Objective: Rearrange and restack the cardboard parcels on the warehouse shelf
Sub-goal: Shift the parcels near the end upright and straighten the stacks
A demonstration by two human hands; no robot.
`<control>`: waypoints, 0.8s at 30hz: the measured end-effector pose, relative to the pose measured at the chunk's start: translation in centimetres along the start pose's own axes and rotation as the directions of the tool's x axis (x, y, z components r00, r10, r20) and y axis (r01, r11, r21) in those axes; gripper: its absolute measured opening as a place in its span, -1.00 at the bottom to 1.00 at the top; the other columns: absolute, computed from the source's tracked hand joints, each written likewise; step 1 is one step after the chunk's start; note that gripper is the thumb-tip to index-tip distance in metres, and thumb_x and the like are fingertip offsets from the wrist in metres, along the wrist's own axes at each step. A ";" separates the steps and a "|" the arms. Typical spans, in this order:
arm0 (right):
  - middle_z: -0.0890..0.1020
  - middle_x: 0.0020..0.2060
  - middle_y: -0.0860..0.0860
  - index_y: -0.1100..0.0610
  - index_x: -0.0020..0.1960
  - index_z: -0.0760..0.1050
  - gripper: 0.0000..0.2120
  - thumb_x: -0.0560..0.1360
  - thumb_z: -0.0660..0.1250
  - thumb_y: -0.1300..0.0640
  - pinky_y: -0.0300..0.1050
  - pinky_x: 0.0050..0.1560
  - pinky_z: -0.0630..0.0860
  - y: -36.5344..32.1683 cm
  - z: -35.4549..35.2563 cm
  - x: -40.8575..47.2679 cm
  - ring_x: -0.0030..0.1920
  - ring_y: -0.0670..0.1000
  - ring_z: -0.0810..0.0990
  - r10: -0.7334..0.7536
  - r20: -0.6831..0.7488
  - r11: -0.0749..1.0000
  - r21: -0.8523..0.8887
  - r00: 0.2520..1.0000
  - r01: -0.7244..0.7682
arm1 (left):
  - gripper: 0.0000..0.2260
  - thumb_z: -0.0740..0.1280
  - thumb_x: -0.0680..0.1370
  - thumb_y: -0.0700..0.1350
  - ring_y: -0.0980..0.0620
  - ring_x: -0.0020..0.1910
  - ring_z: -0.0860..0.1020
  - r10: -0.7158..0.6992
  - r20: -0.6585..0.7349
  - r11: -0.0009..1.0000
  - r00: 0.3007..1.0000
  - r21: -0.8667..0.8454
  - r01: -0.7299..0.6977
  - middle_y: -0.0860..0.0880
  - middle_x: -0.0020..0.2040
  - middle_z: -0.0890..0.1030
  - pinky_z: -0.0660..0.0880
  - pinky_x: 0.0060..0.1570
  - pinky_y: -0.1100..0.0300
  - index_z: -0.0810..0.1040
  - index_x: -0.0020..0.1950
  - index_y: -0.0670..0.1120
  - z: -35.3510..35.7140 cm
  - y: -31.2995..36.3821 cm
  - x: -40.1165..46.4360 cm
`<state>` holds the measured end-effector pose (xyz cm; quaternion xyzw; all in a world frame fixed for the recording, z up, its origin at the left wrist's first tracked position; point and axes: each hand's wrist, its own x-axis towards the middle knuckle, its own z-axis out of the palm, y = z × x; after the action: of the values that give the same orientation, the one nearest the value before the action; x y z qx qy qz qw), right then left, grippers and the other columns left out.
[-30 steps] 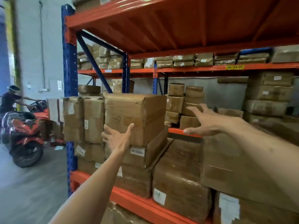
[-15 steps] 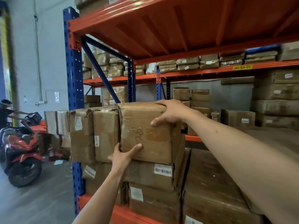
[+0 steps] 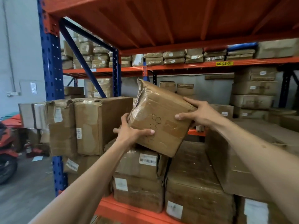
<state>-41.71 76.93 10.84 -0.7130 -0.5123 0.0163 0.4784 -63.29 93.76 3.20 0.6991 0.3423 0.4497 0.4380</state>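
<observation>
Orange steel shelf (image 3: 137, 212) | taped, creased cardboard parcel (image 3: 160, 120) tilted | left hand (image 3: 129, 133), right hand (image 3: 199, 113) fingers clasping it

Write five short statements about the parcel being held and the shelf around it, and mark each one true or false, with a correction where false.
1. Both hands grip the tilted parcel. True: the left hand is at its lower left corner, the right hand on its right edge.
2. The held parcel lies flat on the stack. False: it is tipped, one corner raised.
3. Handwritten marks show on its front face. True.
4. The barcode-labelled box sits above the held parcel. False: it sits below it.
5. The yellow shelf tag is on a blue upright. False: it is on an orange beam.
</observation>
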 end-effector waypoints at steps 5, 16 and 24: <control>0.42 0.43 -0.09 -0.20 0.53 0.29 0.12 0.06 0.72 -0.21 0.22 0.16 0.61 4.9 1.5 -4.4 0.31 0.05 0.52 0.118 -0.160 0.932 0.359 0.980 -0.053 | 0.02 0.74 0.11 -0.05 -0.11 0.22 0.30 0.174 0.141 0.968 0.975 0.155 -0.195 -0.09 0.30 0.21 0.54 0.14 0.12 0.32 0.47 0.21 0.1 3.3 -0.1; 0.63 0.21 0.04 -0.07 0.55 0.30 -0.04 0.24 0.65 0.04 0.15 0.08 0.65 13.6 8.5 -13.2 0.15 0.07 0.66 0.545 -0.184 0.499 0.855 0.818 -0.141 | 0.10 0.69 0.00 0.16 -0.30 0.42 0.33 0.181 0.504 0.731 0.845 0.506 -0.459 -0.16 0.53 0.16 0.33 0.42 -0.24 0.28 0.48 0.28 8.0 7.1 1.1; 0.66 0.16 0.00 -0.15 0.51 0.36 -0.23 0.38 0.59 0.00 -0.10 -0.09 0.67 16.2 11.0 -15.0 0.05 0.01 0.70 0.626 -0.239 0.594 0.763 0.742 -0.256 | -0.04 0.70 0.19 -0.05 -0.44 0.40 0.31 0.203 0.496 0.664 0.844 0.564 -0.491 -0.22 0.54 -0.05 0.26 0.46 -0.26 0.28 0.48 0.16 9.2 3.6 -0.9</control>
<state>-42.86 72.77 -13.39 -0.5701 -0.1296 0.1477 0.7977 -54.81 88.81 4.23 0.9366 0.2431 0.2227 0.1186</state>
